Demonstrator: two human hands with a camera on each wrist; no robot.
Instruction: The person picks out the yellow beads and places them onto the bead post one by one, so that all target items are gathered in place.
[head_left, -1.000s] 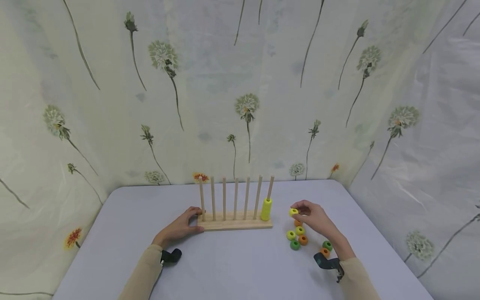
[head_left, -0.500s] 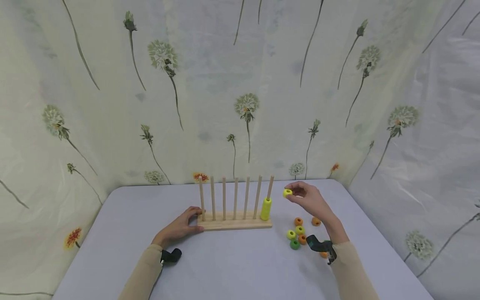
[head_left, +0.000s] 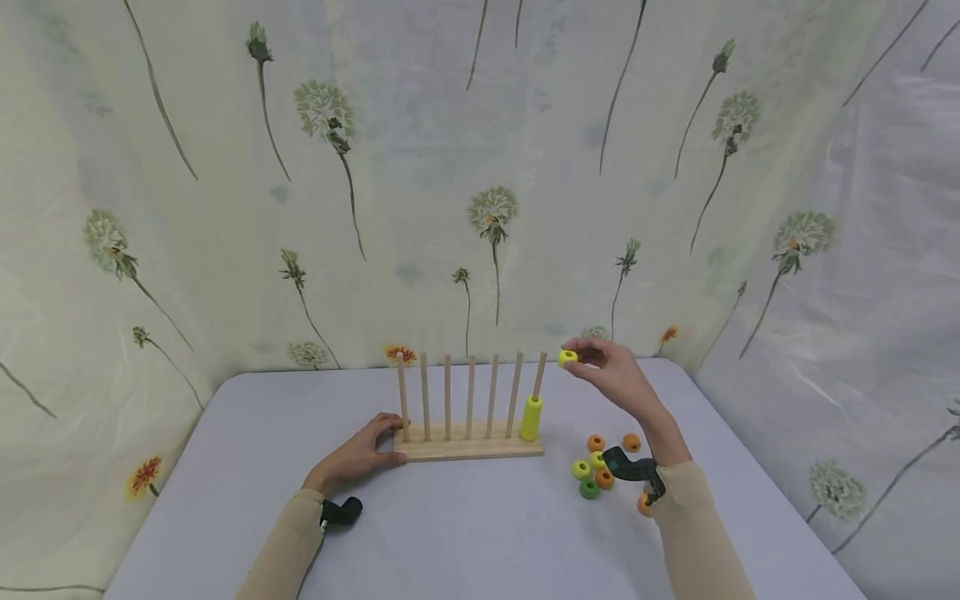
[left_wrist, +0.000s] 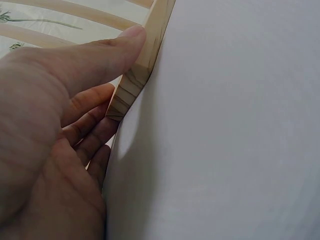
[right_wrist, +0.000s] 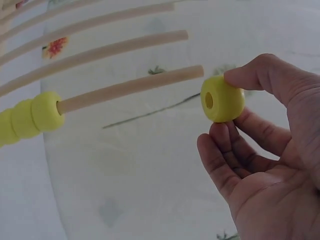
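Observation:
A wooden peg rack (head_left: pixel 468 450) with a row of upright pegs stands on the table. Several yellow beads (head_left: pixel 531 418) are stacked on its rightmost peg. My left hand (head_left: pixel 363 452) grips the rack's left end, thumb at the front edge and fingers behind, as the left wrist view shows. Between thumb and fingers my right hand (head_left: pixel 617 375) pinches a yellow bead (right_wrist: pixel 223 99), raised to about the height of the rightmost peg's tip. In the right wrist view the bead's hole faces that peg (right_wrist: pixel 135 89), just beyond its end.
Loose beads lie right of the rack: orange (head_left: pixel 604 479), yellow (head_left: pixel 581 470) and green (head_left: pixel 589 489) ones, partly below the right wrist's camera (head_left: pixel 628 467). Behind the white table (head_left: pixel 465 533) hangs a flower-printed curtain (head_left: pixel 420 208).
My right hand has lifted the yellow bead from near the loose beads, up and left toward the rightmost peg's top. My left hand has stayed on the rack.

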